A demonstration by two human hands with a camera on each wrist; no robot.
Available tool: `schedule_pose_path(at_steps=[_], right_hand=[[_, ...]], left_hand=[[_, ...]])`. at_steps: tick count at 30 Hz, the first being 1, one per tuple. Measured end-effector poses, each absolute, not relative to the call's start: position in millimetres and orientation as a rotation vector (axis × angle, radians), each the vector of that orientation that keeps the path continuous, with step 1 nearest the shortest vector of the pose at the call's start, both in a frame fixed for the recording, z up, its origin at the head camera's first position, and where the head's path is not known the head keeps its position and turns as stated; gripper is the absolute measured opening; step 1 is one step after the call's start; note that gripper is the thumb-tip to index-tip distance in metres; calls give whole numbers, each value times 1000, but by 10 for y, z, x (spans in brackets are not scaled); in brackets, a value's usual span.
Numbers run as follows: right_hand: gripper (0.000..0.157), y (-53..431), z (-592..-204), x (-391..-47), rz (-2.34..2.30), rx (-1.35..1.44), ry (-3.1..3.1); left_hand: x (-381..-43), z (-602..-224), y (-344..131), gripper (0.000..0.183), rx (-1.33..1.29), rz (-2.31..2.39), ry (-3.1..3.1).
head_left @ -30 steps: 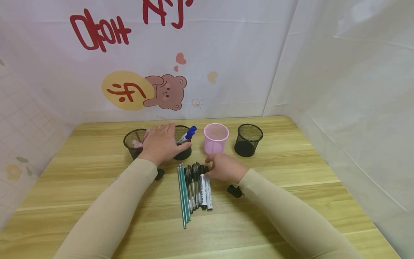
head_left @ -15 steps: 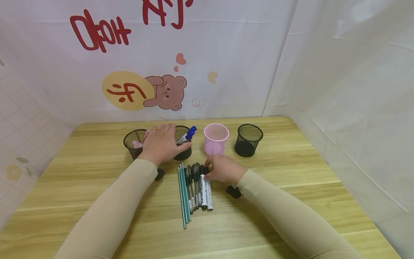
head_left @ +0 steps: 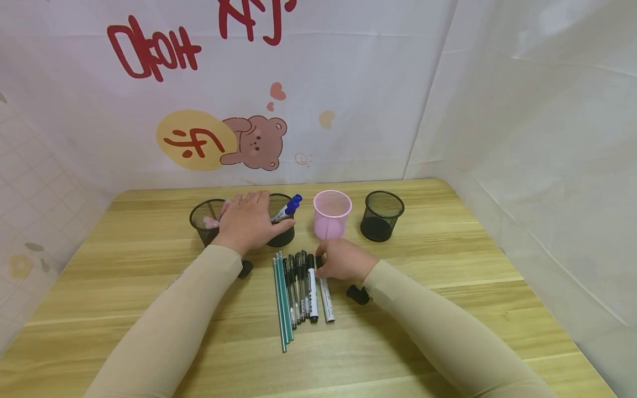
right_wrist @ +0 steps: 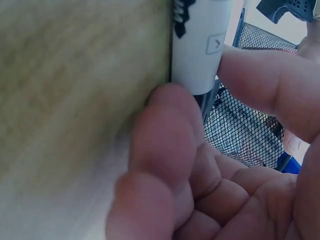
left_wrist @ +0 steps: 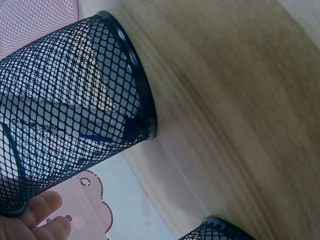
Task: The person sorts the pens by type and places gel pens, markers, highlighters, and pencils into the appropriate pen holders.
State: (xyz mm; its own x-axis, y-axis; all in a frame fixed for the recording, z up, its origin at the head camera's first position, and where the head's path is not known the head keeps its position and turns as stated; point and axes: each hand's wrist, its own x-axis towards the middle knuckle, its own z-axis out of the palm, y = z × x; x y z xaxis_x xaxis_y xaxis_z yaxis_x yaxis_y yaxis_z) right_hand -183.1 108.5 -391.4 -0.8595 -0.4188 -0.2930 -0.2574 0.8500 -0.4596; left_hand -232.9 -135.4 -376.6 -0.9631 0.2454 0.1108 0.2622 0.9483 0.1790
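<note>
My left hand [head_left: 244, 222] holds the side of a black mesh pen cup [head_left: 282, 237], its thumb across the front. Blue-capped markers [head_left: 290, 207] lean in that cup. In the left wrist view, fingertips [left_wrist: 47, 210] show past the rim of the mesh. My right hand [head_left: 346, 260] pinches the black-capped end of a white whiteboard marker [head_left: 326, 301] between thumb and fingers, low over the table; the right wrist view shows the marker [right_wrist: 200, 45] close up. A second whiteboard marker [head_left: 312, 293] lies just left of it, apart at the lower end.
Left of the markers lie several black gel pens [head_left: 301, 287] and green pencils [head_left: 282, 309]. A pink mesh cup [head_left: 329, 225] and a black mesh cup [head_left: 378, 228] stand at the back right. Another black cup [head_left: 205, 213] with pink items stands left.
The rightmost whiteboard marker has shifted slightly right, opening a gap to its neighbour, as my right hand took hold of it. My left hand has stayed in place.
</note>
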Motion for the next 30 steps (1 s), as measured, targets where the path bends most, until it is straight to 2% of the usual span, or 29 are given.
schedule_pose_path(at_steps=[13,30], right_hand=[[43,1095,-3922,-1819,-505,-545,2637],[46,1040,-3897,-1777,-532,-472,2613]], left_hand=[[-2337,-3783,-1359,116,-389,-307,-3004],[-2333,-3788,-1363,115,-391,-320,-2994]])
